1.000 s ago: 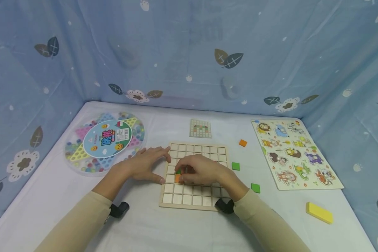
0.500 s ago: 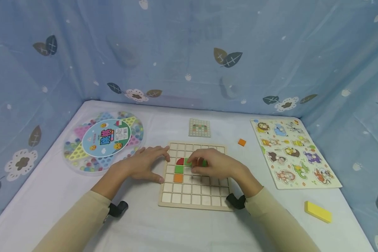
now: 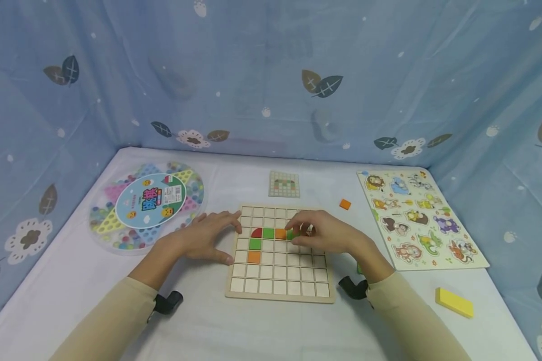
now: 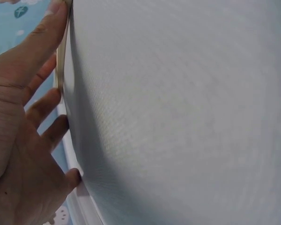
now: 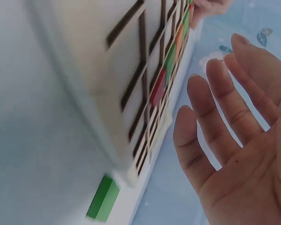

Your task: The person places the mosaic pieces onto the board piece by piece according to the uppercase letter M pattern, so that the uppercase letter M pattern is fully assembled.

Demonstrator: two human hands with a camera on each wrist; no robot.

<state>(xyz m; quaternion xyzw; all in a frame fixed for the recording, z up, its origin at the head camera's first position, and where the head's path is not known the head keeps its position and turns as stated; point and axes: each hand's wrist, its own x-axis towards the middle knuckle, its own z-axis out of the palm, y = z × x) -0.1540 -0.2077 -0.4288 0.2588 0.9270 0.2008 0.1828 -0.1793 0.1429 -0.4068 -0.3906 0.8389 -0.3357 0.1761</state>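
A square wooden grid board (image 3: 280,273) lies in front of me. Along its left column sit a green tile (image 3: 255,244) and an orange tile (image 3: 254,256). Above them runs a row with a red rounded tile (image 3: 257,232), a green tile (image 3: 268,233), an orange tile (image 3: 281,234) and another green one (image 3: 291,234). My left hand (image 3: 205,238) touches the board's left edge with thumb and fingertips spread. My right hand (image 3: 325,232) hovers over the row's right end, covering part of it. In the right wrist view its fingers (image 5: 203,96) are loosely extended, holding nothing; another red tile (image 5: 157,87) ends the row.
Behind the board lies a small pattern card (image 3: 284,184). A loose orange tile (image 3: 345,204) is to the right, and a green tile (image 3: 360,269) peeks out by my right wrist. Farther right are an animal puzzle (image 3: 423,218) and a yellow block (image 3: 454,302); a round marble game (image 3: 150,200) lies left.
My right hand has moved rightward across the board from the left-hand tiles, uncovering the red, green and orange tiles in the row. My left hand has stayed at the board's edge.
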